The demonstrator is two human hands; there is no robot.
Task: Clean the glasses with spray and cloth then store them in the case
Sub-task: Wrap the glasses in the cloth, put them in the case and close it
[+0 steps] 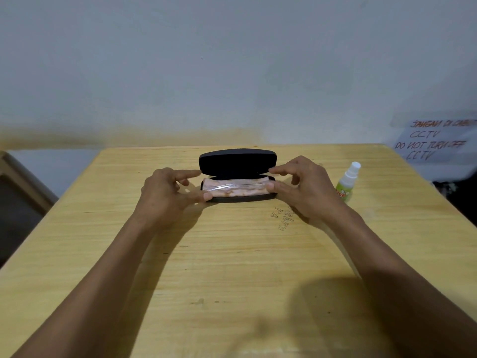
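Clearly at risk: the lid of the case [237, 161] standing half raised, ready to drop on the fingers or on the clear frame if let go carelessly. Also possible to pinch the pink cloth [232, 188] in the seam and stop the case from closing fully. Could slide on the smooth desk [232, 267] too, if pushed from one side only.

Left hand [165, 193] at the left end of the case, fingers loosely spread, thumb touching the lower rim, nothing gripped. Right hand [302, 186] at the right end, equally open, index finger against the lid edge, thumb at the lower half.

Inside the case: the pink cloth, filling the tray, with the glasses [237, 186] probably on top, seen only as thin transparent lines. Spray bottle [347, 182] upright on the desk, right of the case, apart from the hand, cap on.
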